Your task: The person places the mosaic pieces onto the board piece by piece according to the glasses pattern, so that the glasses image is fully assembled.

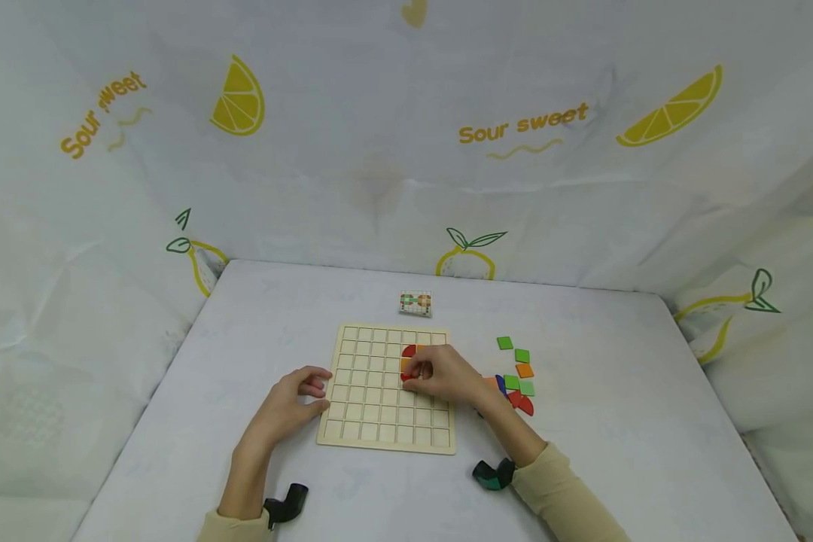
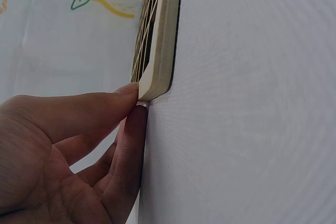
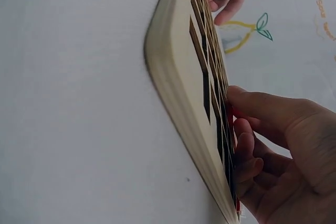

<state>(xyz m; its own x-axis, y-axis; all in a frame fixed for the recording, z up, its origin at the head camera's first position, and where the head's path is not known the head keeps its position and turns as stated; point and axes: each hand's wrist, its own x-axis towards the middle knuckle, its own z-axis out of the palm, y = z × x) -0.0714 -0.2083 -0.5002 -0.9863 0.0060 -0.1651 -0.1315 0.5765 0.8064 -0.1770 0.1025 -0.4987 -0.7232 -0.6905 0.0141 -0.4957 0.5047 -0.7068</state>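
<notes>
Left hand (image 1: 287, 406), loosely bent, touches board (image 1: 352, 432) at its left edge; right hand (image 1: 443, 374) pinches red piece (image 1: 406, 376) nearer its right edge, where brushing fingertips could knock neighbouring orange piece (image 1: 404, 364) askew.

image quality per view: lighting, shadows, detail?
Head: soft light; pattern card too small for detail. Left wrist: dimmer; left hand shaded around lower fingers, faint ripples on white tabletop. Right wrist: right hand partly shadowed, board slots near black.

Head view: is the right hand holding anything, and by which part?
The right hand pinches a red piece at the grid board; exactly where is hidden.
</notes>
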